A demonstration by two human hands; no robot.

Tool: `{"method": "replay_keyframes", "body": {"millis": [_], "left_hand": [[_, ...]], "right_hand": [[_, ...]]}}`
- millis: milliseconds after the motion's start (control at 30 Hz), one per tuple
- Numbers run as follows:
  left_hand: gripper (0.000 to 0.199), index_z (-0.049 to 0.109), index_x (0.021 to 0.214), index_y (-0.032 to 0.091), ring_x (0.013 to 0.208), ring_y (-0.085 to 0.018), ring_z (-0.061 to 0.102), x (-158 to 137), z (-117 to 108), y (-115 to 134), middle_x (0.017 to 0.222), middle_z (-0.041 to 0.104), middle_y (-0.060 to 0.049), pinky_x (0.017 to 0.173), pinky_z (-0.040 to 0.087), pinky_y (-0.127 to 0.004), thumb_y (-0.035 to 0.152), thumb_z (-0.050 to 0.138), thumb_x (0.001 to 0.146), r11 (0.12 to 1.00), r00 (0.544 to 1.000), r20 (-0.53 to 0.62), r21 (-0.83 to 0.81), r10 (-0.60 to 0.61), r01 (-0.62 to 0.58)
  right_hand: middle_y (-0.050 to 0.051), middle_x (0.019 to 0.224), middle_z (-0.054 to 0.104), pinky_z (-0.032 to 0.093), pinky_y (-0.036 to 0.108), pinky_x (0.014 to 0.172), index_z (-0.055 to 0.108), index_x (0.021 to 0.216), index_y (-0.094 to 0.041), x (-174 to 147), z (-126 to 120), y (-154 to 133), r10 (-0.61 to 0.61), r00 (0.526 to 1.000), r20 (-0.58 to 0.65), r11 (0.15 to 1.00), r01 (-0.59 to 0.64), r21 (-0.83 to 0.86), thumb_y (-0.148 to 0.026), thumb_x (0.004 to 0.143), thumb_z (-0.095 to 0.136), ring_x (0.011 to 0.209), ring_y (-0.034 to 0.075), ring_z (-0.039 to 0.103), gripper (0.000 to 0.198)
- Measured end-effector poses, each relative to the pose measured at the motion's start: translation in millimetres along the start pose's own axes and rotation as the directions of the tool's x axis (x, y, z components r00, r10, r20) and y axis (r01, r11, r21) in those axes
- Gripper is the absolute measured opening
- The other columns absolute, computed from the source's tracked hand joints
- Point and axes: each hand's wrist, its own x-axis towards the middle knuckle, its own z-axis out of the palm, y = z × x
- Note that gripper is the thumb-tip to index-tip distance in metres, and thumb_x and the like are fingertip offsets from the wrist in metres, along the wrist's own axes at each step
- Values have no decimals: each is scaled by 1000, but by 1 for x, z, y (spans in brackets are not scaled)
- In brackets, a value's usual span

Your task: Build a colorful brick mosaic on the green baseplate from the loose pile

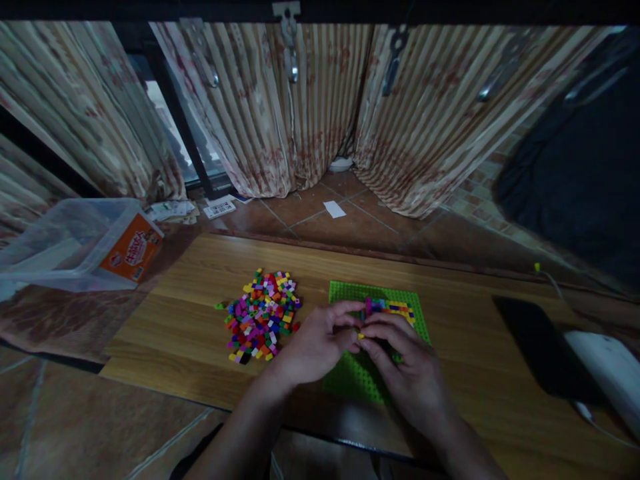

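Over a green studded baseplate (350, 383), my two hands meet fingertip to fingertip. Between them shows a small yellow toy brick (361, 336). My left hand (320, 343) is closed in a pinch at the brick's left side. From the right, my right hand (410, 357) grips the same brick with thumb and fingers. Behind the fingers, rows of coloured bricks (400, 307) in yellow, orange, blue and purple sit on the far part of the plate. My hands hide the middle of the plate.
A heap of loose coloured bricks (265, 313) lies on the wooden table (185, 313) left of the plate. At the right are a black phone-like slab (543, 347) and a white device (605, 370) with a cable. A clear plastic bin (65, 247) stands beyond the table's left end.
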Motion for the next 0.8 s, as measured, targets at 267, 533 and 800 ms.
{"method": "replay_keyframes", "body": {"millis": [267,533,800], "left_hand": [[43,57,128,13,81,-18,67,3,-3,-4,94,71,-8,77,52,-32,27,54,88,973,983,-184,220,-26,67],[40,63,126,21,84,-19,67,3,-1,-11,98,73,-5,77,52,-31,34,51,90,896,991,-134,439,-3,62],[37,66,123,22,87,-19,66,1,5,0,96,73,-4,77,50,-30,29,48,91,848,998,-67,530,22,17]], "right_hand": [[6,111,63,52,39,87,70,92,-26,-3,-23,34,84,984,-156,993,-96,-73,-34,89,63,103,22,61,11],[5,116,60,47,45,92,73,85,-28,2,-15,41,107,984,-143,984,-126,-130,-37,87,64,109,25,56,12],[5,117,60,46,48,91,74,84,-29,3,-7,43,134,971,-196,984,-154,-91,-36,84,68,111,27,54,9]]}}
